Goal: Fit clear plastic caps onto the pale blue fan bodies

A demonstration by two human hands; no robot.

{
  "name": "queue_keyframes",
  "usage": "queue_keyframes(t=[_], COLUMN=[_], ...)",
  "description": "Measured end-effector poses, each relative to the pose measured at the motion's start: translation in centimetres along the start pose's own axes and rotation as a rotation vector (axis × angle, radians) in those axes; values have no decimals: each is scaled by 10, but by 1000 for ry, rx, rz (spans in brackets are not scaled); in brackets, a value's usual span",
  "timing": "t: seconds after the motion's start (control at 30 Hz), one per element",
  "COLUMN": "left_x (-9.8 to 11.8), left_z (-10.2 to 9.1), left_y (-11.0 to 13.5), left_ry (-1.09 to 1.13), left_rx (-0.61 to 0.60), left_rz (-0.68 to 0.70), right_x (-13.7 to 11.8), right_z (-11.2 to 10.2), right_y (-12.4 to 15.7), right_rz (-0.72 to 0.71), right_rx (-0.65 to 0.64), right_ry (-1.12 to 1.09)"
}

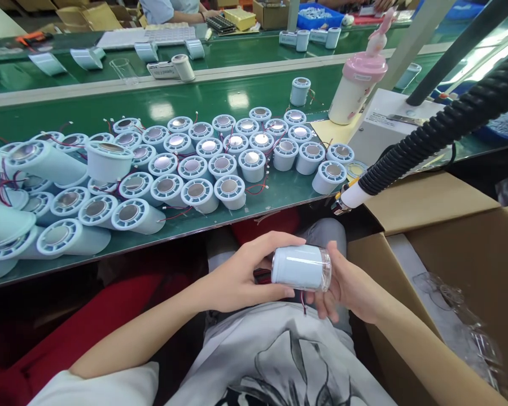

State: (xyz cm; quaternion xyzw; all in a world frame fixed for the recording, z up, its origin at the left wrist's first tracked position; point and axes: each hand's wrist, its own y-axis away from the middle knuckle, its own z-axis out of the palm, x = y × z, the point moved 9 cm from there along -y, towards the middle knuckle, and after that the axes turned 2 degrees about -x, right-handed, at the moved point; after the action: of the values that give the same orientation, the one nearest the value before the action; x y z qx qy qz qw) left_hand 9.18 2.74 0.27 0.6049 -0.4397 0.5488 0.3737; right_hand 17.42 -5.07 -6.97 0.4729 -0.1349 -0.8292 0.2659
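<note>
1. The left hand [241,279] curls around the closed end of a pale blue plastic cylinder [298,267], thumb on top and fingers underneath. The right hand [349,287] cups the other end, where a clear plastic cap [325,270] sits. The cylinder lies on its side between both hands, above the person's lap and below the edge of the surface.

2. The grip is on smooth, rounded plastic with nothing under it. If either hand loosens, the cylinder would probably fall to the lap or the floor.

3. I cannot tell whether the clear plastic cap is fully seated. If it is crooked, squeezing could jam it or pop it off.

4. Thin red and black wires [303,301] hang beneath the cylinder, close to the right fingers. They could get pinched under the cap's rim or tugged loose.

5. The yellow-tipped white nozzle [347,198] of a black corrugated hose [440,129] hangs just above the right hand. Lifting the cylinder could knock against it.

6. On the green work surface [237,101], a crowd of matching pale blue cylinders with metal discs [195,169] is packed tightly. Some lie near the front edge with wires tangled between them. A careless reach could roll one off or drag its neighbours along.

7. On the right, the open brown cardboard box [469,259] holds clear plastic pieces [452,304]. These look thin, and an elbow or a dropped cylinder could crack them.
</note>
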Motion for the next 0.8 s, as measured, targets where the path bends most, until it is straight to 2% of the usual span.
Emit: queue_keyframes(t=[0.1, 0.2, 0.27, 0.3, 0.37, 0.47, 0.53, 0.7, 0.8], left_x=[-3, -6, -11, -12, -12, -3, -2, -21, -39], left_z=[1, 2, 5, 6, 7, 5, 4, 12, 18], left_y=[2, 4, 4, 4, 4, 3, 4, 6, 6], left_ry=[105, 138, 163, 175, 179, 108, 84, 274, 349], left_rx=[16, 25, 10, 1, -16, -38, -52, -90, -75], left_rz=[-93, -141, -181, -198, -200, -129, -123, -217, -280], right_x=[-33, -57, -62, -62, -61, -48, -41, -39, -26], right_z=[-10, 4, 17, 19, 11, -4, -7, -14, -13], right_y=[16, 42, 55, 57, 53, 40, 35, 31, 22], right_rz=[-416, -806, -969, -989, -884, -638, -538, -478, -384], right_rx=[143, 216, 220, 225, 232, 178, 131, 204, 216], right_ry=[346, 867, 1110, 1146, 1026, 579, 377, 393, 340])
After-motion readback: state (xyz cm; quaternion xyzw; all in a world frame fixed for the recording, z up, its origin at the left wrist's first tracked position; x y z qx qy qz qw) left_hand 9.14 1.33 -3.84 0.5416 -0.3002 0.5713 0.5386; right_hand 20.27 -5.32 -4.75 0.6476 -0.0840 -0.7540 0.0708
